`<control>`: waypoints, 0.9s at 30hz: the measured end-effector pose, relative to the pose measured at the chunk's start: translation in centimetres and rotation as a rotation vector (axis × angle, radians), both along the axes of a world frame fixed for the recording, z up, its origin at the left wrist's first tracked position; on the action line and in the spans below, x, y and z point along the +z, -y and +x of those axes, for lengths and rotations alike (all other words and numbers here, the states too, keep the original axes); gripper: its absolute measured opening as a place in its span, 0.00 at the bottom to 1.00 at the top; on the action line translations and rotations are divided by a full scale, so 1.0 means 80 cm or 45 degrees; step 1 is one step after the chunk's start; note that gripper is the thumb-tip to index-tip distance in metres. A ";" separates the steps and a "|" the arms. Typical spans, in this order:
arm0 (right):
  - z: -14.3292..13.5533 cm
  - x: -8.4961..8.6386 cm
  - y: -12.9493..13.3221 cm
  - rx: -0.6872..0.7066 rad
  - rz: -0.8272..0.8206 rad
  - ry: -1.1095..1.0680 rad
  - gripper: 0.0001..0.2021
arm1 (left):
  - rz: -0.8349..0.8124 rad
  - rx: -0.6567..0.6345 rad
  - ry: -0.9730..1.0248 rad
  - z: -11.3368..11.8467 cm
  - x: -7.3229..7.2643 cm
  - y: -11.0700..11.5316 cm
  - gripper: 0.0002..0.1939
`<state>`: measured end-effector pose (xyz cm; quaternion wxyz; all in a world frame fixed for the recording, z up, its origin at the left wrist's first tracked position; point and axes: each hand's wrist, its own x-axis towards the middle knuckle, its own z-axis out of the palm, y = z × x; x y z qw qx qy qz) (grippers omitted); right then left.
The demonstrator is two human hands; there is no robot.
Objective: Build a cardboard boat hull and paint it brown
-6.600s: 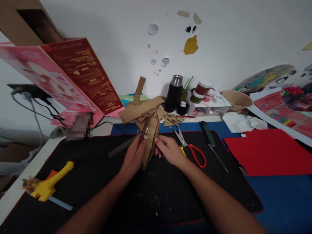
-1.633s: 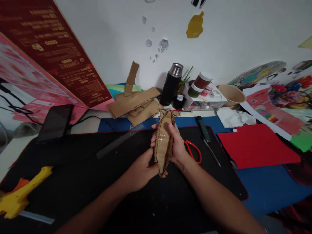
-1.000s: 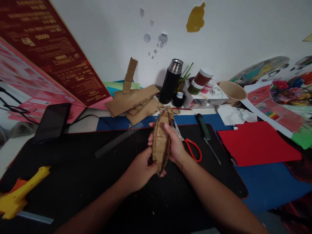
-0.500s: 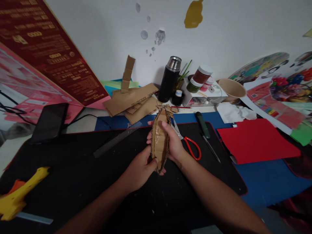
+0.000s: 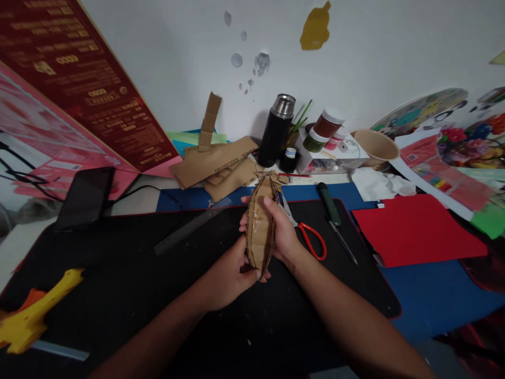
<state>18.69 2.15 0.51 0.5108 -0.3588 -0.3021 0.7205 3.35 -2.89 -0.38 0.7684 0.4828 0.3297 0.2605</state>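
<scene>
A boat-shaped brown cardboard piece (image 5: 261, 226) with raised, rough-edged walls is held above the black mat (image 5: 158, 295). Shiny, clear patches show on its inner floor. My left hand (image 5: 232, 273) grips its lower left side, thumb near the bottom tip, other fingers partly hidden beneath. Along the right wall lies my right hand (image 5: 284, 229), with its thumb over the upper edge; fingertips show past the left side. Just right of my right hand rest red-handled scissors (image 5: 311, 239), their blades partly hidden.
A yellow glue gun (image 5: 39, 316) lies at left, a clear ruler-like strip (image 5: 185, 234) nearer the middle. A green-handled pointed tool (image 5: 335, 218) and red sheet (image 5: 418, 229) are at right. Behind stand a black thermos (image 5: 276, 131), paint jars (image 5: 326, 123) and cardboard scraps (image 5: 232, 163).
My left thumb has slid slightly down and outward to the lower tip of the cardboard piece. The whole view has shifted a little; both hands still hold the piece.
</scene>
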 end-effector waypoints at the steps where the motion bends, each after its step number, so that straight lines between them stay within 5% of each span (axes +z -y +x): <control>1: 0.000 0.000 0.000 0.000 0.002 -0.001 0.26 | -0.002 -0.007 -0.003 0.000 0.000 0.000 0.35; 10: 0.001 -0.005 -0.002 0.010 -0.020 -0.015 0.26 | -0.027 -0.022 0.006 0.000 -0.003 0.000 0.37; 14: 0.002 -0.004 -0.005 0.008 -0.115 -0.043 0.26 | -0.056 0.000 0.053 -0.001 0.004 -0.003 0.30; 17: 0.002 -0.003 -0.004 0.011 -0.152 -0.040 0.26 | -0.120 0.092 0.063 0.003 0.006 -0.005 0.23; 21: 0.002 -0.004 -0.002 0.025 -0.110 -0.022 0.27 | -0.260 0.257 0.014 0.012 -0.001 -0.002 0.25; 27: -0.001 0.000 0.002 0.047 -0.049 0.024 0.29 | -0.105 0.275 -0.153 0.015 -0.009 0.002 0.23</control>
